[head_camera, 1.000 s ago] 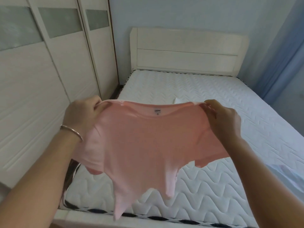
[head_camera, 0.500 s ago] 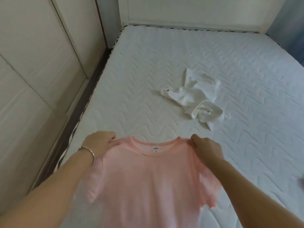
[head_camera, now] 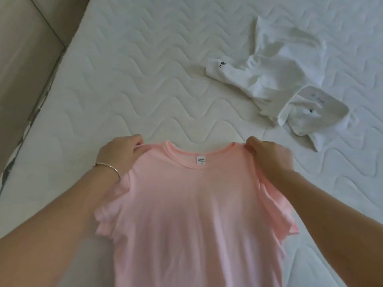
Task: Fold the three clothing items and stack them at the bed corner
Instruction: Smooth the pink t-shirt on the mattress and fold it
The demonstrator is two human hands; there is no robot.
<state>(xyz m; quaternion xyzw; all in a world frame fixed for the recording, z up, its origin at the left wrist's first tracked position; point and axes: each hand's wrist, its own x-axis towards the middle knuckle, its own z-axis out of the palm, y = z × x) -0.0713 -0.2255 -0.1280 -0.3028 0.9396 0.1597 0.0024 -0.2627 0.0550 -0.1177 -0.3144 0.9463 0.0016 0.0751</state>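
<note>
Quilted white mattress [head_camera: 145, 79] fills most of the frame, with a beige panel [head_camera: 24, 48] running along the upper left. Your pink T-shirt [head_camera: 196, 214] sits in the lower centre, spread out with its neckline toward the top of the frame and a small white label [head_camera: 201, 159] just below the collar. Your left hand [head_camera: 120, 154] pinches the shirt's shoulder at the left of the neckline, fingers curled round the fabric; a thin bracelet [head_camera: 109, 168] circles that wrist. Your right hand [head_camera: 269, 158] grips the opposite shoulder the same way, at the right of the neckline. Both short sleeves bunch beneath your forearms. The shirt's lower part is blurred, so it may lie flat on the mattress or hang clear of it. A crumpled white garment [head_camera: 279, 79] lies in the upper right, well apart from the shirt and both hands.
</note>
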